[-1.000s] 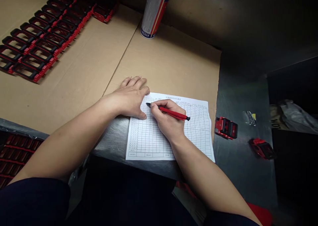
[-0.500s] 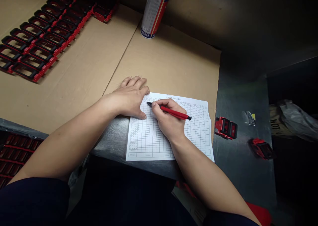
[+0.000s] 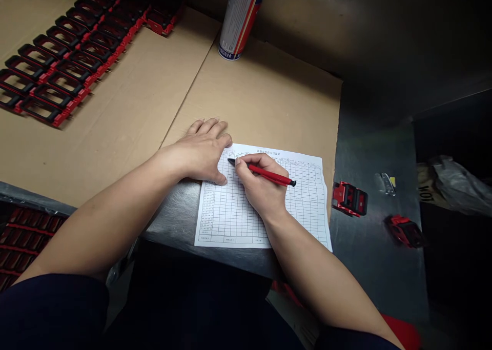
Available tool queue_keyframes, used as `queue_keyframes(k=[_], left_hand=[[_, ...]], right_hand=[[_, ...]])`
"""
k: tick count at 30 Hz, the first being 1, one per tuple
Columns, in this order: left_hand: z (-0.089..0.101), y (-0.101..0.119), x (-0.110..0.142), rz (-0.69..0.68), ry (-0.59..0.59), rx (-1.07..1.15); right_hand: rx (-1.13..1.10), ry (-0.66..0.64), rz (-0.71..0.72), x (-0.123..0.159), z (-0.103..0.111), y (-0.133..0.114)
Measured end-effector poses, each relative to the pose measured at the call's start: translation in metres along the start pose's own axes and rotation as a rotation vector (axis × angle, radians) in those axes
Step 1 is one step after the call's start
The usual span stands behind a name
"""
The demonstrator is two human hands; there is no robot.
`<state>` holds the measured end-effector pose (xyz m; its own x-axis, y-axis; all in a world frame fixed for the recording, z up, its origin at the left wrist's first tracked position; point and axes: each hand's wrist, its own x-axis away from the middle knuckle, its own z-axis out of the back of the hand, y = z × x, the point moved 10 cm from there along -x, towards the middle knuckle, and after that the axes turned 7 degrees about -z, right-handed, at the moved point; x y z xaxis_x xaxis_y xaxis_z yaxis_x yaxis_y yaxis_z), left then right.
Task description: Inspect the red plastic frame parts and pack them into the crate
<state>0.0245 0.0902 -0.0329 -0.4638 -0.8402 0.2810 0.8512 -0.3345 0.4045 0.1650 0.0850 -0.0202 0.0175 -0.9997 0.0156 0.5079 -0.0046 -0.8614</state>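
A printed form [image 3: 307, 217] with a grid of rows and columns lies partly on cardboard [image 3: 284, 99] and partly on the metal table [image 3: 172, 217]. My left hand [image 3: 205, 152] rests flat with fingers spread, across the form's upper left edge and the cardboard. In my right hand [image 3: 263, 183] is a red pen [image 3: 271, 175] with a black tip and end, gripped between thumb and fingers. Its tip points left at the form's upper left cells, near my left thumb. The right hand and forearm hide the middle of the sheet.
Rows of red and black plastic parts [image 3: 73, 65] stand at the upper left. A spray can [image 3: 240, 22] stands at the back. Right of the form are two similar parts [image 3: 350, 199] and a small clear piece [image 3: 386, 184]. More red parts [image 3: 31, 232] sit below the table's left edge.
The hands, pen and form look almost the same. Only a very slight shift of the whole view shows.
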Motion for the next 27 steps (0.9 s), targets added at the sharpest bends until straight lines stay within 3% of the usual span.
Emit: queue_keyframes(k=[27], left_hand=[[0.0015, 0.0011, 0.001, -0.005, 0.007, 0.018]], right_hand=[[0.0, -0.003, -0.015, -0.0004, -0.0002, -0.0004]])
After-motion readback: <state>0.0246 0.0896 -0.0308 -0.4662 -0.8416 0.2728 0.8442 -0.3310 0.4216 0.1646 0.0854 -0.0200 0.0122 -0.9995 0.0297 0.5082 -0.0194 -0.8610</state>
